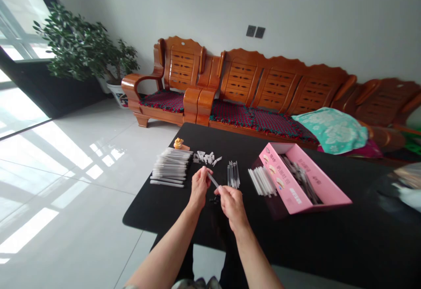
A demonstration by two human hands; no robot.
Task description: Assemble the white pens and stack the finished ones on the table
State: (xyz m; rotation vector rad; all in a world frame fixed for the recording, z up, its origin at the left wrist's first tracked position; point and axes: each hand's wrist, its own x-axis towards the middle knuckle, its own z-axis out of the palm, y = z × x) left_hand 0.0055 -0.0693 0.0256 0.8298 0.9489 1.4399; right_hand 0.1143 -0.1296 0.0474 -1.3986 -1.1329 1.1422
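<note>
Remotely I see black tabletop, pink box, white pen row; a nudge could scatter that row. My left grip and right grip pinch opposite ends of one slim tube, over the tabletop; uneven pressure might drop it among the small black parts.

Looks out from the wearer's head, angles down over left hand and right hand, close above the table! Faces forward, sweeps wide past the wooden sofa to the wall, catches the plant far left.
</note>
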